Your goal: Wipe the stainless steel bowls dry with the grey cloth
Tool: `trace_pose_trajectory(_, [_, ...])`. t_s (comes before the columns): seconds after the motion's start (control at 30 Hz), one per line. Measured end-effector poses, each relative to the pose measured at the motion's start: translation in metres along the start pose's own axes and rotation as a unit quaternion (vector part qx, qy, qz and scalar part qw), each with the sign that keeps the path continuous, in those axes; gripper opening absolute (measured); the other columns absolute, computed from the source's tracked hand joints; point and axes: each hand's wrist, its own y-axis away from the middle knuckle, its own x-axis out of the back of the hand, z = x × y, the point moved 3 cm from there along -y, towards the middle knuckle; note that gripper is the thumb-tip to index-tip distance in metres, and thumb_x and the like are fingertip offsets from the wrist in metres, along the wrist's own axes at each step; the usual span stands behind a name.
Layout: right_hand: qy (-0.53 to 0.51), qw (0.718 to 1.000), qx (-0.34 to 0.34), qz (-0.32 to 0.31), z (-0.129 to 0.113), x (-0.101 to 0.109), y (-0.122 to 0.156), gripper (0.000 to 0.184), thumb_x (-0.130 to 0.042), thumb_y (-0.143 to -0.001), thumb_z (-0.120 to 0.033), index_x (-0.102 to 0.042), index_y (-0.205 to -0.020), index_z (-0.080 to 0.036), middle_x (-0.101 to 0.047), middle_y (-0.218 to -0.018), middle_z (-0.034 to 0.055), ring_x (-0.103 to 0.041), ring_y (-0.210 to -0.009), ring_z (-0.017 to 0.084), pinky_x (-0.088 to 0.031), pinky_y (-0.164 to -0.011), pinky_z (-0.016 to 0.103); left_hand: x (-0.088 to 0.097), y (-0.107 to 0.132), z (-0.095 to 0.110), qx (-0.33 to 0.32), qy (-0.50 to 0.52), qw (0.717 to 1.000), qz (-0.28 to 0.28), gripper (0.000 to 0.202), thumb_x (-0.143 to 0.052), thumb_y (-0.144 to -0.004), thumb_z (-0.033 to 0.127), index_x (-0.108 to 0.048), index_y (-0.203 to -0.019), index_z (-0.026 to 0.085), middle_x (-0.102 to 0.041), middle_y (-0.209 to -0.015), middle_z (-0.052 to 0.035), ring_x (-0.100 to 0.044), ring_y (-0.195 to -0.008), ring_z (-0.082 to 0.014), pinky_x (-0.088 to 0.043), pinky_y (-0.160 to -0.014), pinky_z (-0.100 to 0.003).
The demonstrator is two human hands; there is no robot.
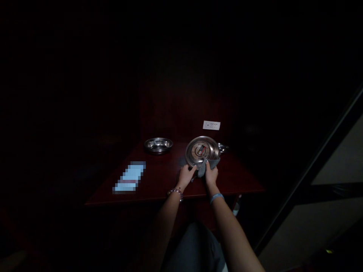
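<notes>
A round shiny metal basin (208, 145) with a printed label on its inner bottom is tilted up, its inside facing me. My left hand (187, 176) grips the near left part of its rim, thumb on top. In my right hand (211, 174) is a grey cloth (202, 168), pressed against the near right part of the rim. Cloth hangs out on both sides of that hand. Farther left, a second metal basin (158, 145) rests upright on the dark red table (159, 181).
A blurred-out light blue patch (129, 177) lies on the table at left. More shiny metal (223, 147) shows behind the held basin. A white socket plate (211, 125) is on the back wall. The table's front edge (127, 201) runs before my legs. Surroundings are very dark.
</notes>
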Motion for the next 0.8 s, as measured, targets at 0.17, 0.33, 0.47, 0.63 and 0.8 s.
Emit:
trace_pose_trajectory(0.17, [-0.008,1.0,0.004,-0.002,0.001,-0.001,0.0,0.05,-0.067,-0.079,-0.053,-0.074,-0.104,-0.01,-0.078,-0.106,0.0173,-0.075,-0.097,0.028,-0.056,-0.083,0.033,0.007,0.0,0.003,-0.01,0.01,0.998,0.06,0.023,-0.06,-0.089,0.034,-0.071,-0.082,0.016,-0.077,-0.088,-0.0115,-0.071,-0.082,-0.0216,-0.05,-0.075,-0.029])
trace_pose_trajectory(0.33, [-0.015,1.0,0.01,-0.013,0.002,-0.003,0.0,0.051,-0.069,-0.078,-0.052,-0.074,-0.106,-0.01,-0.078,-0.107,0.0175,-0.074,-0.098,0.029,-0.055,-0.085,0.035,0.015,0.001,0.008,-0.016,0.028,0.993,0.112,0.032,-0.052,-0.094,0.043,-0.068,-0.081,0.018,-0.075,-0.082,-0.0072,-0.067,-0.076,-0.0185,-0.047,-0.069,-0.025])
trace_pose_trajectory(0.47, [-0.006,1.0,-0.001,-0.006,0.002,-0.002,0.0,0.051,-0.068,-0.079,-0.053,-0.074,-0.106,-0.01,-0.078,-0.106,0.0176,-0.075,-0.099,0.03,-0.055,-0.085,0.035,0.016,0.003,0.011,-0.023,0.028,0.992,0.117,0.033,-0.053,-0.094,0.047,-0.065,-0.08,0.019,-0.073,-0.079,-0.0054,-0.066,-0.075,-0.0169,-0.047,-0.068,-0.023])
trace_pose_trajectory(0.63, [0.007,1.0,-0.01,0.007,0.001,0.001,0.0,0.052,-0.066,-0.08,-0.053,-0.074,-0.105,-0.009,-0.077,-0.107,0.0184,-0.075,-0.099,0.03,-0.055,-0.085,0.034,0.011,0.004,0.011,-0.024,0.052,0.995,0.076,0.028,-0.061,-0.09,0.046,-0.067,-0.088,0.018,-0.076,-0.086,-0.0067,-0.068,-0.077,-0.0178,-0.049,-0.071,-0.025])
trace_pose_trajectory(0.8, [0.013,1.0,-0.015,0.008,0.0,0.002,0.0,0.051,-0.065,-0.081,-0.054,-0.074,-0.103,-0.009,-0.077,-0.107,0.0189,-0.075,-0.098,0.03,-0.055,-0.084,0.034,0.006,0.005,0.009,-0.014,0.031,0.999,0.022,0.03,-0.073,-0.082,0.043,-0.072,-0.095,0.017,-0.078,-0.099,-0.0114,-0.071,-0.091,-0.0218,-0.051,-0.081,-0.029])
